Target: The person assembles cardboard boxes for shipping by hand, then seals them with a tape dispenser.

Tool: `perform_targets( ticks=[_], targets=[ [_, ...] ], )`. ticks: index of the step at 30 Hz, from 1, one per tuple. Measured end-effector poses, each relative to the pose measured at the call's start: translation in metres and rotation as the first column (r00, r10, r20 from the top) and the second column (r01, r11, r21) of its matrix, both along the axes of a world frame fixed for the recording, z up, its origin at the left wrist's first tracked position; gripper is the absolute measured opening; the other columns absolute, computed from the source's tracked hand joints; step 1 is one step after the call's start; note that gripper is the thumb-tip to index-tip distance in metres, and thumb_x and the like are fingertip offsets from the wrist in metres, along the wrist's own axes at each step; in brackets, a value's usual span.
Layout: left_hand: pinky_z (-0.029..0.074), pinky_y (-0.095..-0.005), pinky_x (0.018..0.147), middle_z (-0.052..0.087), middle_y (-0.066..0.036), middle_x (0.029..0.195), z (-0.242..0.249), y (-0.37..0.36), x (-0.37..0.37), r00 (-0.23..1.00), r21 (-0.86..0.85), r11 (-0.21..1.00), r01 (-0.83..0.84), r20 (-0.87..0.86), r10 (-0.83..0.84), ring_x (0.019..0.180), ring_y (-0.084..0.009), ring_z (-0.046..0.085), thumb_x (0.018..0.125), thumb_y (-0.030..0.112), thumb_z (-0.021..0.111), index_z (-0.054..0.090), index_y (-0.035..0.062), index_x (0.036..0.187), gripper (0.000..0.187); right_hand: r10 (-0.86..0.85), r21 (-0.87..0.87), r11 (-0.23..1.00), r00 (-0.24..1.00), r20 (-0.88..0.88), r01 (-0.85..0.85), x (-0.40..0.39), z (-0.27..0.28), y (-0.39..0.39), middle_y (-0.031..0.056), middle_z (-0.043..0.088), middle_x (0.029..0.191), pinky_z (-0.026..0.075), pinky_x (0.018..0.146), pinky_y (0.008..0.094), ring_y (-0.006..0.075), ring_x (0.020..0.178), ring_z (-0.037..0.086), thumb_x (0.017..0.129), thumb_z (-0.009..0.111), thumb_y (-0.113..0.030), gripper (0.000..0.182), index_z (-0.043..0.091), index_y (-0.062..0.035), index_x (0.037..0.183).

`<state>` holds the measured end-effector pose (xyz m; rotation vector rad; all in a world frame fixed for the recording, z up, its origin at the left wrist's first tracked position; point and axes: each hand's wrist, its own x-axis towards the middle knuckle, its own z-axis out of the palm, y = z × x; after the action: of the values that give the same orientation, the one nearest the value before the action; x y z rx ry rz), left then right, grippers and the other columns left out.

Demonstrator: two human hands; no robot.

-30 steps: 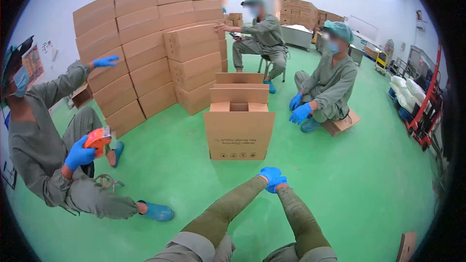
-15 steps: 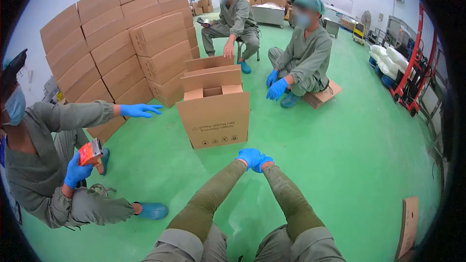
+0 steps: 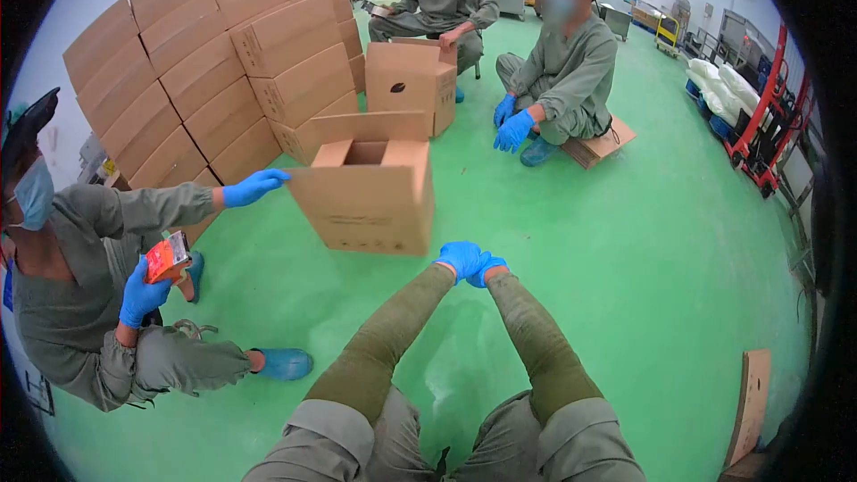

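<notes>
My left hand (image 3: 460, 257), in a blue glove, is clasped against my right hand (image 3: 486, 270), gloved the same way. Both are closed, fingers folded together in front of my knees, and no object shows between them. Nearest to them, just beyond and to the left, an open cardboard box (image 3: 361, 212) stands on the floor with its top flaps up. A co-worker on the left touches that box's flap with one gloved hand (image 3: 256, 188). The same person's other hand holds an orange tape dispenser (image 3: 168, 259).
A second open carton (image 3: 402, 89) stands behind, by a seated person's hand. Stacked cartons (image 3: 205, 62) rise at the left. Another person (image 3: 562, 71) sits on flattened cardboard (image 3: 600, 145). A cardboard piece (image 3: 748, 406) lies at right; a red pallet lifter (image 3: 775, 107) stands farther back.
The near box has turned and shifted left, and the left co-worker's hand now touches it. The second carton behind has come apart from it. My hands stay clasped; the view has tilted slightly down.
</notes>
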<state>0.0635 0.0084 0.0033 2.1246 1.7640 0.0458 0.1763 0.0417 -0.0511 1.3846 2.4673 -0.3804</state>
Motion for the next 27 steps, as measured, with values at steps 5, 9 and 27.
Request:
perform_targets(
  ticks=[5,9,27],
  targets=[
    [0.051,-0.049,0.078,0.07,-0.017,0.095,-0.002,0.0,0.001,0.999,0.013,1.0,-0.022,-0.025,0.022,0.088,-0.0359,0.068,0.092,0.053,0.036,0.072,0.011,0.092,0.056,0.034,-0.06,0.998,0.999,0.013,-0.033,-0.002,-0.002,0.003,0.0213,0.054,0.133,0.046,0.099,0.046,0.0369,0.12,0.055,0.082,0.059,-0.043,0.052,0.058,-0.0181,0.127],
    [0.052,-0.0487,0.078,0.07,-0.017,0.095,0.004,-0.004,0.002,0.999,-0.041,0.999,-0.033,0.006,0.033,0.088,-0.0357,0.068,0.093,0.053,0.036,0.072,0.0118,0.093,0.055,0.013,-0.084,0.996,1.0,0.004,-0.013,0.0,0.001,0.0,0.0213,0.055,0.132,0.046,0.099,0.0456,0.0368,0.12,0.055,0.081,0.059,-0.042,0.051,0.059,-0.0175,0.126],
    [0.051,-0.0488,0.081,0.07,-0.016,0.098,-0.006,0.001,0.002,0.999,-0.042,0.999,-0.028,-0.028,0.026,0.092,-0.0361,0.067,0.093,0.055,0.035,0.071,0.0117,0.095,0.056,-0.02,-0.086,0.996,1.0,0.012,0.021,0.001,0.0,0.002,0.0215,0.055,0.132,0.046,0.1,0.0457,0.0365,0.119,0.056,0.083,0.055,-0.042,0.053,0.058,-0.014,0.128]
  ],
)
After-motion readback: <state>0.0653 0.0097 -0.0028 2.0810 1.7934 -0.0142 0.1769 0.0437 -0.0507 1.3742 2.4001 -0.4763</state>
